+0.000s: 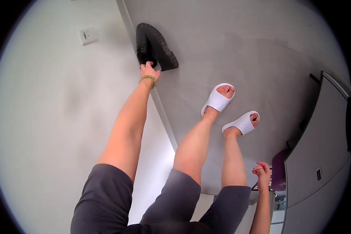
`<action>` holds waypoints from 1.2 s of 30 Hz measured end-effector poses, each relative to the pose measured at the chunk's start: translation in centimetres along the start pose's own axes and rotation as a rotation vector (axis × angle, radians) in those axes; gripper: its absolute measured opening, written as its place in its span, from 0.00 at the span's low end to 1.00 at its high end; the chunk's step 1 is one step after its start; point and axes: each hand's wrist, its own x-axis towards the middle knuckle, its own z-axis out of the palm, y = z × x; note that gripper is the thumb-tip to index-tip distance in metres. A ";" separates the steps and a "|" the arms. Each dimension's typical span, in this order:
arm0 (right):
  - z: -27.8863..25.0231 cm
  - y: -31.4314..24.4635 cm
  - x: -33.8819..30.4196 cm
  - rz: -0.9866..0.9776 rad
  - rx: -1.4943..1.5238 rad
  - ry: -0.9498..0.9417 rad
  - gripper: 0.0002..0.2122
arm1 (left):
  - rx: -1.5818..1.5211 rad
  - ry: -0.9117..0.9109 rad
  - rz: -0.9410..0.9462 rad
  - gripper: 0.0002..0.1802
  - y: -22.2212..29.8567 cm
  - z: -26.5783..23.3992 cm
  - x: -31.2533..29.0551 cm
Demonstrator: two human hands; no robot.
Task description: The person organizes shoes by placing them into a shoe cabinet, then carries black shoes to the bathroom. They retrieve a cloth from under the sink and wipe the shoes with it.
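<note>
My left hand (149, 71), with a green band at the wrist, reaches far forward beside the wall. Its fingers are closed at the heel opening of a pair of black shoes (162, 46) with thick, treaded soles. The shoes are tilted with one sole turned to the right; whether they touch the floor I cannot tell. My right hand (263, 174) hangs at the lower right, its fingers loosely bent and apart, with nothing in it. White slide sandals (219, 100) are on my feet, which stand on the floor.
A white wall (74, 117) with a socket plate (88, 36) runs along the left, with a skirting strip at its foot. On the right stands a grey cabinet (316, 144). A purple object (278, 171) is beside it. The grey floor (261, 58) lies between.
</note>
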 end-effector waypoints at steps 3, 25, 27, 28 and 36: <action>-0.8 0.7 1.6 0.061 0.032 0.057 0.12 | -0.103 -0.060 -0.074 0.33 0.0 2.0 3.0; -1.3 -1.8 3.4 0.181 -0.123 0.069 0.12 | -0.222 0.208 -0.038 0.24 10.9 0.4 2.5; -0.5 -2.4 3.4 0.205 -0.140 0.075 0.12 | -0.211 0.155 -0.048 0.23 10.3 0.9 3.9; -0.8 -2.3 3.3 0.202 -0.139 0.073 0.12 | -0.194 0.093 -0.052 0.22 10.1 1.1 4.4; -3.0 0.4 2.1 0.283 -0.128 0.056 0.11 | -0.223 0.291 -0.556 0.30 7.1 1.8 5.9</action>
